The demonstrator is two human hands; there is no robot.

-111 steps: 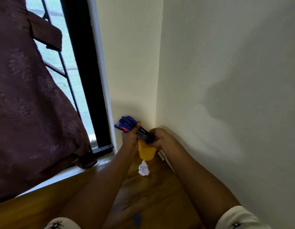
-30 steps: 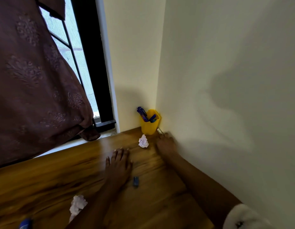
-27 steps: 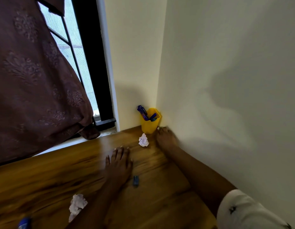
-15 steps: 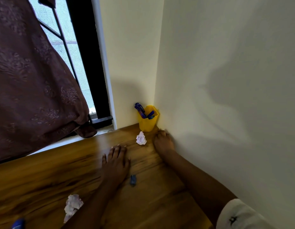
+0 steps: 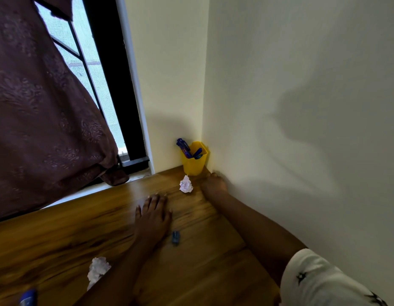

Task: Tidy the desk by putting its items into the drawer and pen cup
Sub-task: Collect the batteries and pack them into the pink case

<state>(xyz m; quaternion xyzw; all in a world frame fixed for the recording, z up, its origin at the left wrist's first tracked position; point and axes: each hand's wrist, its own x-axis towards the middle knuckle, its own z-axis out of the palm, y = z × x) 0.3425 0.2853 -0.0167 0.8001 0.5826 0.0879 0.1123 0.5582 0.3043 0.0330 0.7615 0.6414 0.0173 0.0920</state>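
Observation:
A yellow pen cup stands in the far corner of the wooden desk, with several blue pens sticking out of it. A crumpled paper ball lies just in front of the cup. My right hand rests against the wall beside the cup, fingers curled down onto the desk; what is under them is hidden. My left hand lies flat on the desk, fingers spread, holding nothing. A small dark blue object sits right of my left wrist. Another paper ball lies nearer me on the left.
A blue item pokes in at the bottom left edge. A maroon curtain hangs over the window on the left, reaching the sill. Cream walls close the desk at the back and right.
The pens I held above the cup with both hands now stand in it. My left hand has come down flat on the desk and my right hand has gone to the wall by the cup.

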